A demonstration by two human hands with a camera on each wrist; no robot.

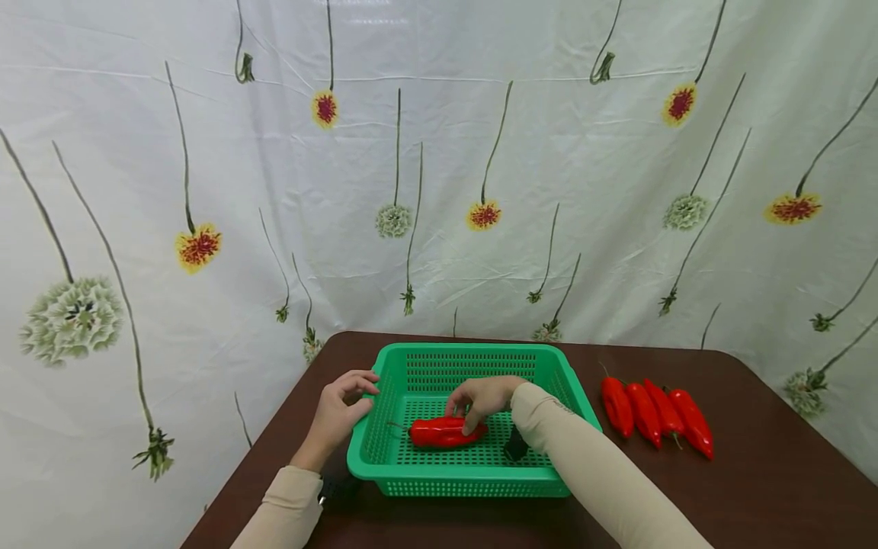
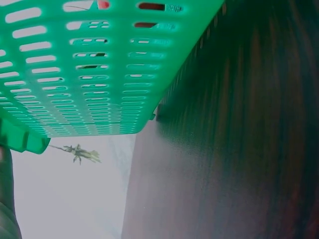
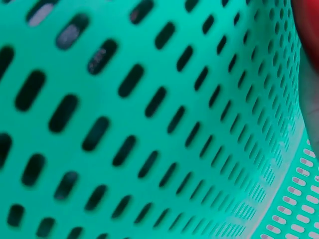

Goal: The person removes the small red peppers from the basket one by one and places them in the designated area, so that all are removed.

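A long glossy red pepper [image 1: 436,433] lies in the green plastic basket [image 1: 473,472], its thin stem pointing left. My right hand [image 1: 483,395] reaches down into the basket and grips the pepper near its right end, thumb on the near side and fingers on the far side. In the right wrist view, a bit of red pepper [image 3: 310,27] shows at the upper right corner beside part of the hand. My left hand [image 1: 341,404] is at the basket's left rim, fingers slightly bent with fingertips right at the edge. The left wrist view shows the basket's slotted side [image 2: 114,74].
Several more red peppers [image 1: 661,415] lie side by side on the dark brown table [image 1: 761,457], right of the basket. Behind the table hangs a white cloth [image 1: 439,267] printed with flowers. A dark wrist device [image 1: 516,444] sits under the right forearm, inside the basket.
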